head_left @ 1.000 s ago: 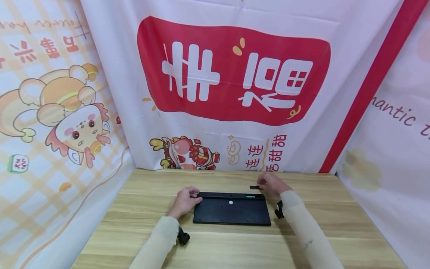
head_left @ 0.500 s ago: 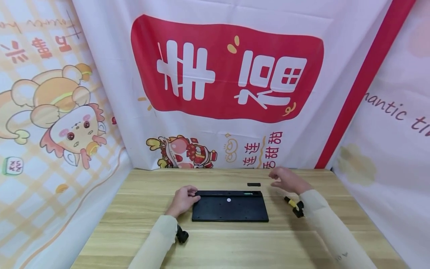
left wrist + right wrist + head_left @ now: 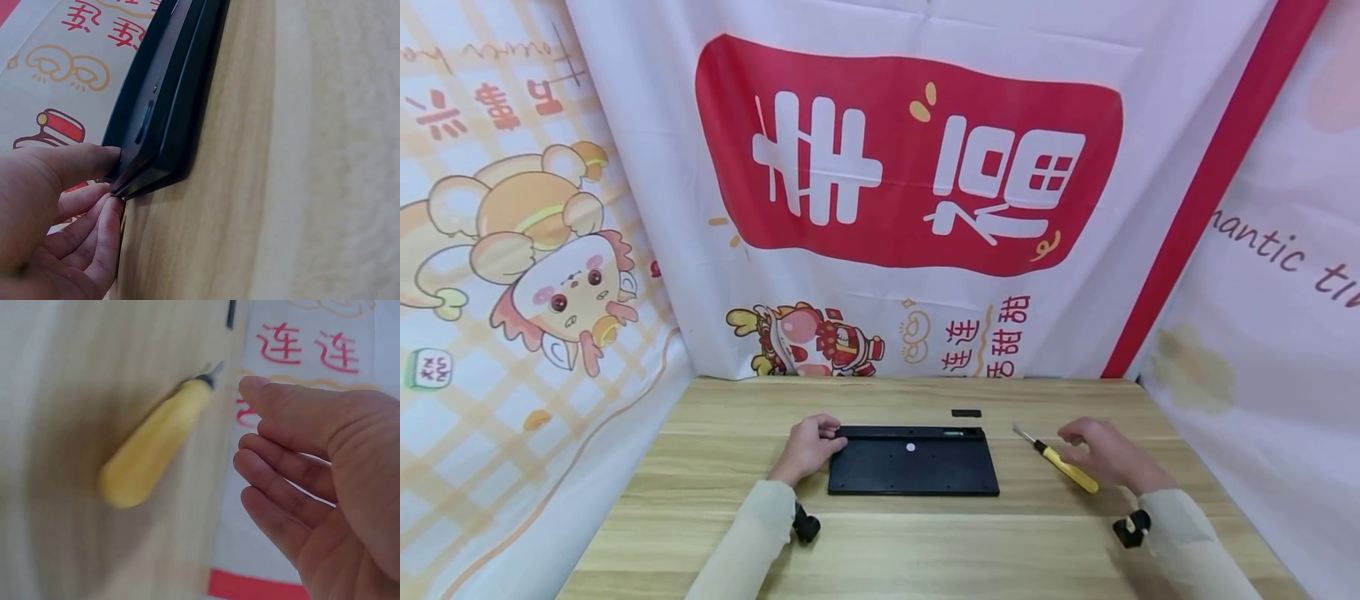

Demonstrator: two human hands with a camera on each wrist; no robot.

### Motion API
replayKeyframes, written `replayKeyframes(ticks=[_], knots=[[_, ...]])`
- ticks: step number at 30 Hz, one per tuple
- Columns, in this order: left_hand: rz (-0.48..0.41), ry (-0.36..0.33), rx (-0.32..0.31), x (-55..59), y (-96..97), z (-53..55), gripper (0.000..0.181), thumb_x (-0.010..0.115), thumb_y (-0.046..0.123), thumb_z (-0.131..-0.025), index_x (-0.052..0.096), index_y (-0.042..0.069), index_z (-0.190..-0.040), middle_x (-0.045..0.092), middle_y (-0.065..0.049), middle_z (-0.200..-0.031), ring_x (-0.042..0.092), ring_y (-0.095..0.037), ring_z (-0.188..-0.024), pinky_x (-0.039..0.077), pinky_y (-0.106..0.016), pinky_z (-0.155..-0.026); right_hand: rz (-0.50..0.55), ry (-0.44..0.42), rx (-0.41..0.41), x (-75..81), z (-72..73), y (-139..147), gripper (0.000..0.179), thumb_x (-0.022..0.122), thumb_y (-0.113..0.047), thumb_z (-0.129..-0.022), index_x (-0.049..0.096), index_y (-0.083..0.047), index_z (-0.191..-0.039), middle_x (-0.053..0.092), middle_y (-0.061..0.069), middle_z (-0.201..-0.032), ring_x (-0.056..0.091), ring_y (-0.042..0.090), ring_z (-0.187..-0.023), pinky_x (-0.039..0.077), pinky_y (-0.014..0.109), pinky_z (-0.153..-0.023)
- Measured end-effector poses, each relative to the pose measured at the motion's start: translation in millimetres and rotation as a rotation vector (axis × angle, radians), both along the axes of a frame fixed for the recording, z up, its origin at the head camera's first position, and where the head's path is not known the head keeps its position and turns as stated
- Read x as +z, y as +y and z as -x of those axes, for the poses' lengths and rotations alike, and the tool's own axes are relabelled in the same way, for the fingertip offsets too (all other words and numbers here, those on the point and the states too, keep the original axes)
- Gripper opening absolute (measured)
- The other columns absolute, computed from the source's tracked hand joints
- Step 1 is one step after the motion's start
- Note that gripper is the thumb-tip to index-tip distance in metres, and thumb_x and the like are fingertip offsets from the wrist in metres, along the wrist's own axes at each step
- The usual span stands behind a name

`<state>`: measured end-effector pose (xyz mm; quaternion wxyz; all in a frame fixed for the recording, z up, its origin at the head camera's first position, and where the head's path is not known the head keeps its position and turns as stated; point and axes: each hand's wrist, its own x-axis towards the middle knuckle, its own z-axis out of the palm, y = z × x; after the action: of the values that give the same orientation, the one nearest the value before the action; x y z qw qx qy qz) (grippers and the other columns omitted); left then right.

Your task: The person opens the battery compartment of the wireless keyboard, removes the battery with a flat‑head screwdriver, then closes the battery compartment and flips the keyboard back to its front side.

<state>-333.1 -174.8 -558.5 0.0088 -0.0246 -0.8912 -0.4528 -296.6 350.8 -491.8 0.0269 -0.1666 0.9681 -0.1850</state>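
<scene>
A black keyboard (image 3: 917, 468) lies face down on the table. My left hand (image 3: 809, 450) pinches its far left corner; the left wrist view shows the thumb on one face and fingertips at the edge. Near the keyboard's far right corner, a battery slot stands uncovered with a greenish battery (image 3: 953, 433) inside. Its small black battery cover (image 3: 966, 413) lies on the table just beyond. To the right rests a screwdriver (image 3: 1063, 467) with a yellow handle and a metal shaft. My right hand (image 3: 1108, 454) hovers beside that handle, fingers loosely bent and holding nothing.
The wooden table (image 3: 910, 550) ends at the back against a white printed cloth (image 3: 925, 333). More printed cloth hangs along the left and right sides. Each wrist carries a small black camera.
My right hand has let go of the battery cover and moved right and nearer, to beside the screwdriver, which now shows fully. The left hand stays on the keyboard.
</scene>
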Motion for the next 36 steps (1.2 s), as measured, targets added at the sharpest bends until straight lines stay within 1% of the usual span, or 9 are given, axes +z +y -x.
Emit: replayKeyframes(ticks=[5,7,11,15,23,26,29,33,36], knots=[[0.005,0.005,-0.005,0.3,-0.4,-0.9,0.028,0.08,0.017,-0.095,0.075,0.008,-0.121,0.076,-0.007,-0.113,0.071,-0.02,-0.106,0.061,-0.042,-0.094,0.058,-0.005,-0.023,-19.0,-8.7,9,0.036,0.086,-0.017,-0.088,0.074,0.004,-0.116,0.076,0.011,-0.105,0.07,0.025,-0.095,0.062,0.049,-0.085],[0.007,0.007,-0.009,0.0,-0.5,-1.4,0.028,0.08,0.016,-0.095,0.075,0.007,-0.121,0.076,-0.008,-0.114,0.071,-0.021,-0.106,0.061,-0.042,-0.094,0.078,-0.027,-0.037,-25.9,-9.8,10,0.034,0.087,-0.018,-0.088,0.075,0.001,-0.114,0.075,0.007,-0.101,0.068,0.02,-0.092,0.061,0.042,-0.081],[0.01,0.004,-0.009,-2.8,0.1,-2.4,0.028,0.08,0.017,-0.095,0.075,0.008,-0.122,0.076,-0.007,-0.115,0.071,-0.02,-0.107,0.061,-0.042,-0.095,0.103,-0.064,-0.072,-38.0,-8.6,9,0.03,0.088,-0.02,-0.087,0.076,-0.005,-0.111,0.073,0.0,-0.096,0.062,0.014,-0.086,0.055,0.03,-0.075],[0.003,0.005,-0.011,-3.6,0.7,-3.4,0.029,0.08,0.018,-0.095,0.075,0.008,-0.122,0.076,-0.008,-0.115,0.071,-0.02,-0.107,0.061,-0.042,-0.095,0.099,-0.046,-0.084,-44.8,-4.0,7,0.026,0.088,-0.018,-0.087,0.077,-0.005,-0.107,0.07,0.0,-0.094,0.06,0.014,-0.084,0.053,0.031,-0.074],[0.0,0.006,0.013,-1.4,0.0,-1.5,0.028,0.081,0.018,-0.094,0.076,0.009,-0.121,0.076,-0.007,-0.114,0.071,-0.021,-0.106,0.06,-0.043,-0.096,0.074,-0.019,-0.094,-47.5,8.3,1,0.013,0.085,-0.017,-0.089,0.077,-0.009,-0.095,0.067,0.0,-0.088,0.057,0.016,-0.081,0.052,0.035,-0.074],[0.002,0.003,0.016,-1.0,0.1,-1.3,0.028,0.081,0.018,-0.094,0.076,0.01,-0.12,0.076,-0.007,-0.113,0.071,-0.02,-0.106,0.06,-0.042,-0.096,0.067,-0.017,-0.094,-49.2,9.8,1,0.012,0.084,-0.017,-0.09,0.076,-0.009,-0.093,0.067,0.0,-0.087,0.057,0.016,-0.08,0.052,0.035,-0.074],[0.004,-0.002,0.015,-1.5,0.6,-1.0,0.027,0.081,0.019,-0.094,0.076,0.011,-0.12,0.076,-0.007,-0.114,0.071,-0.02,-0.107,0.06,-0.042,-0.097,0.074,-0.026,-0.103,-50.2,9.2,3,0.01,0.083,-0.015,-0.09,0.075,-0.01,-0.092,0.067,-0.001,-0.086,0.057,0.015,-0.079,0.051,0.031,-0.073],[0.01,0.007,0.002,-1.2,1.0,-1.4,0.028,0.08,0.018,-0.095,0.076,0.009,-0.121,0.076,-0.008,-0.115,0.071,-0.021,-0.108,0.06,-0.042,-0.096,0.1,-0.019,-0.075,-45.2,6.1,6,0.009,0.08,-0.013,-0.091,0.073,-0.009,-0.094,0.068,-0.001,-0.084,0.058,0.013,-0.077,0.05,0.027,-0.068],[0.005,0.01,0.0,-0.5,1.1,-1.6,0.029,0.08,0.017,-0.095,0.075,0.008,-0.122,0.076,-0.009,-0.116,0.071,-0.022,-0.108,0.06,-0.043,-0.096,0.121,-0.015,-0.053,-37.1,4.5,7,0.008,0.078,-0.013,-0.093,0.073,-0.008,-0.095,0.069,-0.001,-0.084,0.058,0.014,-0.076,0.05,0.027,-0.066]])
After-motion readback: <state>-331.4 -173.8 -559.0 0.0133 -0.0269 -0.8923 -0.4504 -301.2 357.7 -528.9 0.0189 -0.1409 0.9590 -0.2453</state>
